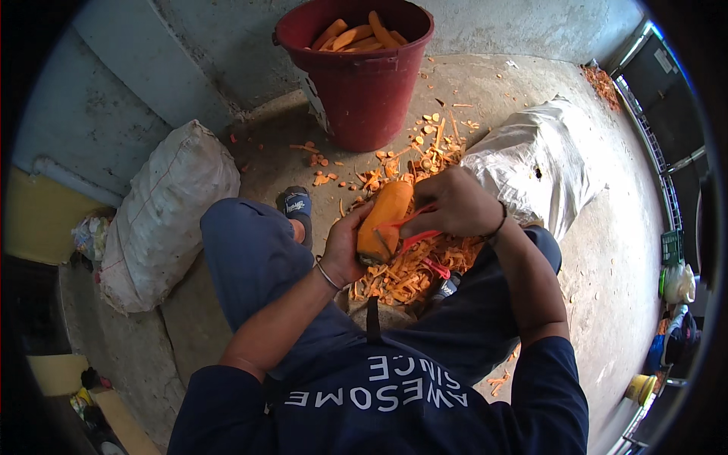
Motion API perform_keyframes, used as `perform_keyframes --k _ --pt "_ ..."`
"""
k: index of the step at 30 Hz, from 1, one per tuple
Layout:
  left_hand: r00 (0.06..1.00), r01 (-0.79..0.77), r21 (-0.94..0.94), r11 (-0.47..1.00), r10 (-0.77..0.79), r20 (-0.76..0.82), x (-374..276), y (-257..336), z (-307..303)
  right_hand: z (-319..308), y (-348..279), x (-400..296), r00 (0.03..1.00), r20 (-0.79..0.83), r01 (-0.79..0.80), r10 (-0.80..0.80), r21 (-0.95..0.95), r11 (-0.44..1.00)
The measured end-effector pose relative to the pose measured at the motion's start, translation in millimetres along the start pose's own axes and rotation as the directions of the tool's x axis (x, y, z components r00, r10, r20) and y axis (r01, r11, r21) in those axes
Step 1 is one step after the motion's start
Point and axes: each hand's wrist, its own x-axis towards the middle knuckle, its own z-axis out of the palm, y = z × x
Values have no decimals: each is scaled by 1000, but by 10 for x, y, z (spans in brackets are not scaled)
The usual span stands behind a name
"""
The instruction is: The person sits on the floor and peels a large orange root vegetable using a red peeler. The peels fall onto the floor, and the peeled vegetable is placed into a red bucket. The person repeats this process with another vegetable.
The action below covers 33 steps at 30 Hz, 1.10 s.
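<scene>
A thick, mostly peeled carrot (388,211) rests in my left hand (343,245), whose fingers wrap its side. Its dark stem end points down towards my lap. My right hand (459,200) grips a red vegetable peeler (420,239), with the blade end against the lower part of the carrot. Beneath both hands lies a heap of carrot peelings (401,281) on the floor between my legs. A red and pink plastic piece (437,267) sticks out on that heap; what it belongs to cannot be told.
A dark red bucket (369,96) holding several peeled carrots (355,38) stands ahead by the wall. One full white woven sack (170,210) lies at left, another white sack (529,153) at right. Carrot scraps (429,128) litter the concrete floor (608,244). Metal shelving (654,153) lines the right side.
</scene>
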Motion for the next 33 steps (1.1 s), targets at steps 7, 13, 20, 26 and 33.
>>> perform_keyframes --k 7,13,20,26,33 --pt "997 -74 89 993 74 5 -27 0 114 27 0 36 1000 20 6 -6 -29 1000" --pt "998 -58 74 996 59 -7 -7 -48 112 35 187 54 996 -44 79 -77 46 996" --pt "998 -49 110 993 53 -33 -35 -68 60 -154 270 67 997 -29 -77 76 -59 995" --pt "1000 -1 208 978 7 -28 -22 -73 36 -291 647 124 986 -110 -135 123 -114 984" --pt "995 -15 175 985 31 -90 -12 -71 79 -557 1202 -4 834 -487 -385 260 -175 906"
